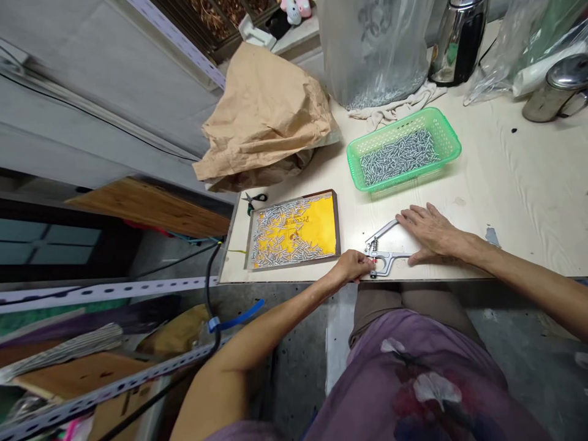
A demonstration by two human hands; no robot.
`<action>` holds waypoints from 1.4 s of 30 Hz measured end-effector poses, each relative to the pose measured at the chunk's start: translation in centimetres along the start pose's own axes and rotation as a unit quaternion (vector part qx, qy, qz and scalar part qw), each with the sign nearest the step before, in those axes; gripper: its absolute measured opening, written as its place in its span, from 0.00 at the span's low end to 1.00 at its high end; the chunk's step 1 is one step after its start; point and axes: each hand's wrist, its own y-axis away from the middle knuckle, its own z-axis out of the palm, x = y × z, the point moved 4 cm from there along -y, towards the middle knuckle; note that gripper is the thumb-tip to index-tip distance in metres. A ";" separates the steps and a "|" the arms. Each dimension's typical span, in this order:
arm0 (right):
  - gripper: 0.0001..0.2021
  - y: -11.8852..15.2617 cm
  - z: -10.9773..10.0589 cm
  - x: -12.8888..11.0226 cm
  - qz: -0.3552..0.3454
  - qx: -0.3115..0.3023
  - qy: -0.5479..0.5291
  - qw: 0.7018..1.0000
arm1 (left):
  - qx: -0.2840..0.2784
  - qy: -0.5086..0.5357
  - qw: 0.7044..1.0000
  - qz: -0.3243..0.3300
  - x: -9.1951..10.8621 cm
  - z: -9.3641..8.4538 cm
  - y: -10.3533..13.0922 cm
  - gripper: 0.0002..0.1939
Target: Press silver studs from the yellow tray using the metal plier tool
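- Left hand point(354, 266): fingers curled at the hand press point(389, 258) (whether gripping, I cannot tell);
- right hand point(432, 233): fingers spread across its handles point(383, 231);
- nearby, tray point(338, 223) with metal pieces point(264, 225).

The hand tool point(388, 262) is of pale grey metal, smooth, with a soft shine. The small pins point(399, 158) are also metal, and they look bright and polished. Their basket point(404, 179) is of green plastic, glossy, with many little holes in its walls. The tray point(339, 223) has a smooth yellow bottom, but I cannot tell its material. The desk point(523, 202) shows a pale wood surface, rather smooth, with faint grain. The large bag point(271, 110) is brown paper, matt and strongly wrinkled. The rag point(399, 107) is soft cloth, rumpled and without shine. The kettle point(452, 40) has mirror-like metal and a black, glossy handle.
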 end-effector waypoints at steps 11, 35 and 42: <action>0.30 0.5 -0.9 -1.6 0.008 0.019 0.050 0.999 | 0.135 -0.167 0.973 0.085 0.2 -0.2 1.6 0.13; 0.05 1.5 0.6 -3.4 0.018 0.062 -0.035 0.997 | 0.123 -0.480 0.818 0.292 6.9 3.4 -0.5 0.07; 0.22 1.5 -1.1 -2.3 0.022 0.027 -0.025 0.999 | 0.176 -0.425 0.821 0.337 5.5 3.3 -0.6 0.18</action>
